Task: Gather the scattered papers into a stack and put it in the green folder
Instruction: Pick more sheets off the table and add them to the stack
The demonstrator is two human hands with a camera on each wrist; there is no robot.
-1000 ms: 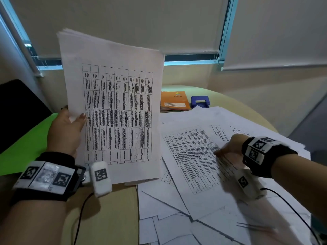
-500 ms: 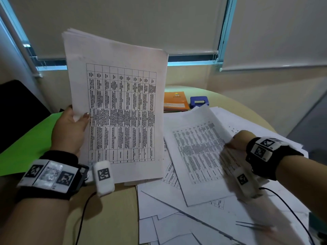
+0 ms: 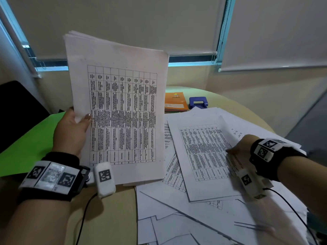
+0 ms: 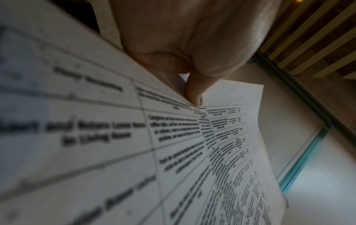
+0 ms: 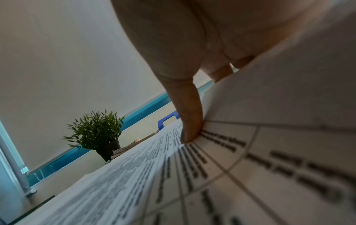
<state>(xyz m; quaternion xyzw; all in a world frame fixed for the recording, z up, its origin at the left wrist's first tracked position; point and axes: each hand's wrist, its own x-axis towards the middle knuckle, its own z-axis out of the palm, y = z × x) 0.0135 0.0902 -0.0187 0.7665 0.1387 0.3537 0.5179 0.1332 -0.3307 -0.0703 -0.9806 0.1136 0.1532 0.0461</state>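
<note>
My left hand (image 3: 74, 129) holds a stack of printed papers (image 3: 120, 106) upright above the table's left side, thumb on the front sheet (image 4: 194, 92), fingers behind. The green folder (image 3: 26, 147) lies flat under and left of that hand. My right hand (image 3: 238, 147) pinches the right edge of one table-printed sheet (image 3: 203, 156), thumb on top (image 5: 190, 121), with its far edge lifted off the pile. More scattered papers (image 3: 203, 223) cover the table's right half.
An orange notebook (image 3: 175, 101) and a blue hole punch (image 3: 198, 102) sit at the table's far side. A small potted plant (image 5: 96, 134) stands near the window. A dark chair (image 3: 17, 110) is at the left. Bare tabletop (image 3: 106, 218) shows between my arms.
The right hand has taken hold of the printed sheet and pulled it right and toward me, lifting its edge. The stack in the left hand has shifted slightly right.
</note>
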